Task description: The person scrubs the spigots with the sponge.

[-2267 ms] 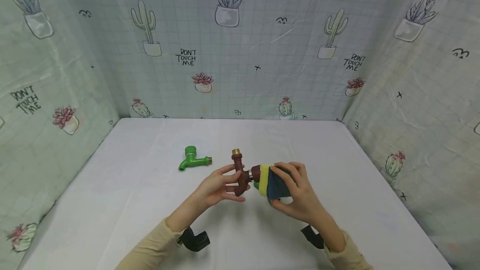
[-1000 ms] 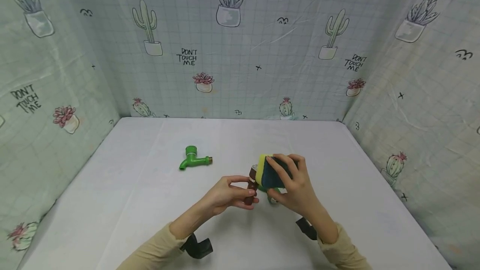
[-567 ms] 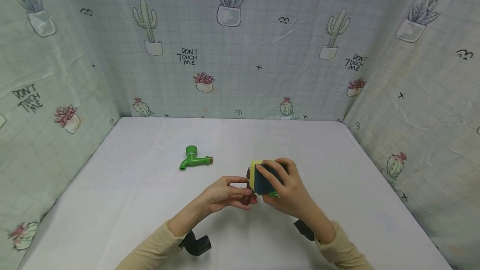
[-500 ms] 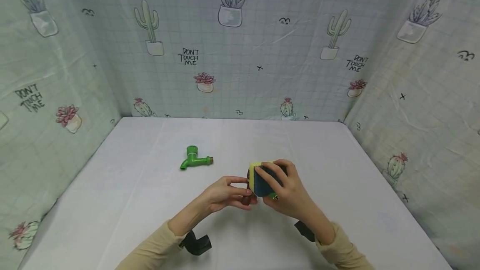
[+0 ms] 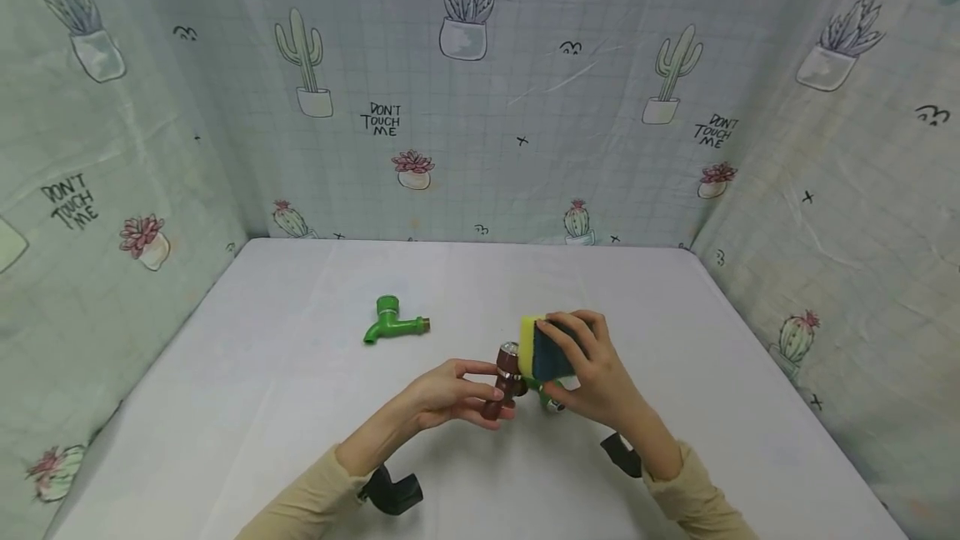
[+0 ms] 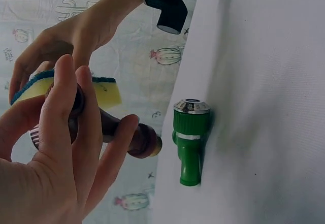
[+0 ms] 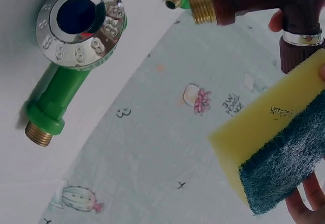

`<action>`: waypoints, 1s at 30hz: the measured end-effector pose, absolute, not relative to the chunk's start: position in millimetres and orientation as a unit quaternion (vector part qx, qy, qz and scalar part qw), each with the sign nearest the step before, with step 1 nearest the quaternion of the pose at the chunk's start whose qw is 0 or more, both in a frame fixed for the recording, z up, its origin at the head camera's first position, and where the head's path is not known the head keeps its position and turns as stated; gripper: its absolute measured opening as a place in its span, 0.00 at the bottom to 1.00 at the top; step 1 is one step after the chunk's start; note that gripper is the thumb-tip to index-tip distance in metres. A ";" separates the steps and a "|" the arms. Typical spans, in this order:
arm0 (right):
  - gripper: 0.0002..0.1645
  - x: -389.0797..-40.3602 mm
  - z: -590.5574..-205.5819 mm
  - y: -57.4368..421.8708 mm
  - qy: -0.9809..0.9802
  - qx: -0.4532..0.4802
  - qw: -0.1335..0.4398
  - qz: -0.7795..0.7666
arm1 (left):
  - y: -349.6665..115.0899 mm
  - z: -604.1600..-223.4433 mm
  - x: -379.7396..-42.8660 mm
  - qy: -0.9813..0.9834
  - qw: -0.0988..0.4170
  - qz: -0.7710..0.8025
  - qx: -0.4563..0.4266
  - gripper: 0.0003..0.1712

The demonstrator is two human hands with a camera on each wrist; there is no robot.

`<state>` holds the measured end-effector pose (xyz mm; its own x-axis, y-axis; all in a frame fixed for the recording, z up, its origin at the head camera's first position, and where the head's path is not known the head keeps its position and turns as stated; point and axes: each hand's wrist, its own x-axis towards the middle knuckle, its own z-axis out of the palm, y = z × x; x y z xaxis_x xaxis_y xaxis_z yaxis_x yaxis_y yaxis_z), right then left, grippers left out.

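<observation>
My left hand [image 5: 442,394] grips a brown tap [image 5: 507,361] by its body, above the table. Its silver-topped handle points up, and a brass threaded end [image 7: 203,6] shows in the right wrist view. My right hand [image 5: 603,377] holds a yellow sponge [image 5: 527,348] with a dark scouring side, fingers over the top and thumb below. The yellow face is against or just beside the tap's handle; contact is hard to tell. Beneath the hands a green tap [image 6: 190,132] with a silver dial-like cap lies on the table, partly hidden in the head view.
Another green tap [image 5: 390,325] lies on the white table [image 5: 300,290], back and left of my hands. Patterned cloth [image 5: 480,107] hangs behind and at both sides. Black wrist mounts [image 5: 393,492] sit under the forearms.
The brown tap has turned from threaded end up to handle up. The sponge moved left across the tap, covering much of it, then shifted back right and slightly up, uncovering the handle.
</observation>
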<state>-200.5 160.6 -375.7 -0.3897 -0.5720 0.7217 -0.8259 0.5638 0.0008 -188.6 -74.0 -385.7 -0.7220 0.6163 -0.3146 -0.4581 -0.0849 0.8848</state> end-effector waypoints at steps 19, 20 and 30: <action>0.49 -201.7 -376.8 148.9 -0.796 0.450 0.373 0.157 | -72.9 -383.4 -189.9 0.619 0.320 0.710 0.107 0.26; 0.49 -203.4 -377.2 150.6 -0.798 0.448 0.367 0.165 | -73.6 -383.5 -190.5 0.619 0.319 0.709 0.108 0.27; 0.36 -211.3 -376.6 159.9 -0.788 0.456 0.334 0.242 | -88.7 -388.7 -201.4 0.598 0.370 0.696 0.145 0.30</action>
